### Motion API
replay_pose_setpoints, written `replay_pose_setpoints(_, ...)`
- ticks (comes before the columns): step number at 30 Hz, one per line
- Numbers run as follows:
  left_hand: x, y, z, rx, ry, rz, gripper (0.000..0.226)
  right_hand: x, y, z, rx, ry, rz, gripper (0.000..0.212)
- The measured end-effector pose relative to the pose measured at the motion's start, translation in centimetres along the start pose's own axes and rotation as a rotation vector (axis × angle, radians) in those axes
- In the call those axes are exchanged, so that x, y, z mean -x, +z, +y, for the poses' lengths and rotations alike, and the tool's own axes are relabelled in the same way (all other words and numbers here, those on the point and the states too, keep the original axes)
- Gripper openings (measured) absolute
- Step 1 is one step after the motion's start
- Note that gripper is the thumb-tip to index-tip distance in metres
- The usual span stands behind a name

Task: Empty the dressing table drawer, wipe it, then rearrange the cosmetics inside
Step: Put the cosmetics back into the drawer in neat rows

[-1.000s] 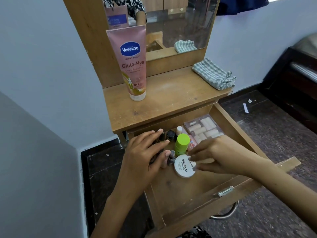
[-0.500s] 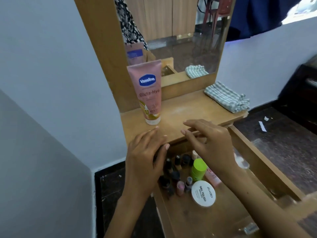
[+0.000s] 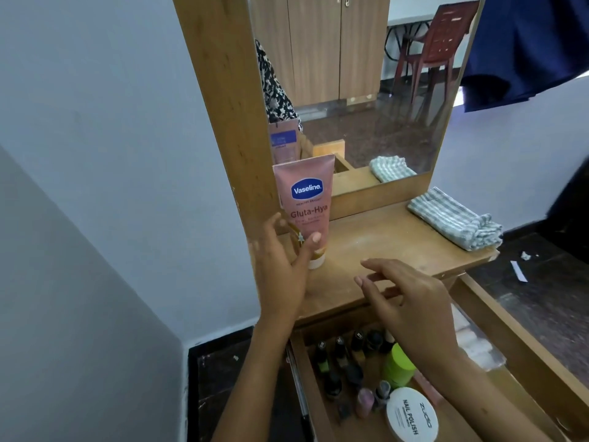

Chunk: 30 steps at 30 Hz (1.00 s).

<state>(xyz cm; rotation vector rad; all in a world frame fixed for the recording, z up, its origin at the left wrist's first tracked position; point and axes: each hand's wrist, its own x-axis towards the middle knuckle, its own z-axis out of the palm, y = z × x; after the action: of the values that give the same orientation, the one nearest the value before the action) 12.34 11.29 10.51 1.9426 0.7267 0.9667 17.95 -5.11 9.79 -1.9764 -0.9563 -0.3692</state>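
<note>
On the wooden worktop [image 3: 398, 247] of a dressing table, against the mirror frame, stands a pink Vaseline tube [image 3: 308, 205], upright on its white cap. Around the tube's lower part, the left hand [image 3: 283, 266]: thumb tip touching the front of the tube, fingers spread behind its left side, not yet closed into a firm grip. To the right, hovering over the worktop's front edge, the right hand [image 3: 411, 301], fingers straight and slightly spread, holding nothing. Well apart from the tube, at the worktop's far right corner, a folded green-and-white striped cloth [image 3: 455, 223]. Below the worktop, pulled out toward the viewer, the open drawer [image 3: 510, 349], still holding cosmetics: rows of small dark nail polish bottles [image 3: 341, 355] along the left side, a lime-green capped container [image 3: 396, 365] just beside them and partly hidden by the right wrist, a small pinkish bottle [image 3: 365, 401] nearer the front, and a round white tub [image 3: 412, 417] labelled "NAIL POLISH" at the bottom edge of view. Behind the right forearm, blurred, a clear packet of pale cylinders [image 3: 475, 349] toward the drawer's right side. Reflected in the mirror [image 3: 366, 90]: wooden cupboard doors and a dark red chair.
</note>
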Motion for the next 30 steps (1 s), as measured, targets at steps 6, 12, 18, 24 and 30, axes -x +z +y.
replay_pose_setpoints(6, -0.6, -0.6, 0.9, 0.112, 0.030, -0.038, 0.041, -0.1, 0.0, 0.1, -0.027, -0.028, -0.019, 0.037)
replay_pose_setpoints(12, 4.9, 0.4, 3.1, 0.305, -0.054, -0.142, 0.021, 0.8, -2.0, -0.9, 0.003, -0.002, -0.049, 0.065)
replay_pose_setpoints(18, 10.2, -0.3, 3.7, 0.262, -0.134, -0.340, 0.034, 3.2, -5.9, 0.3, 0.013, -0.080, -0.126, 0.053)
replay_pose_setpoints(24, 13.5, -5.0, 0.8, -0.024, -0.071, -0.341, 0.064, 3.8, -12.2, 4.8, -0.015, -0.178, -0.562, 0.057)
replay_pose_setpoints(30, 15.2, -7.3, -0.4, -0.138, 0.046, -0.351, 0.052, 4.1, -13.5, 7.3, 0.002, -0.004, -0.908, 0.057)
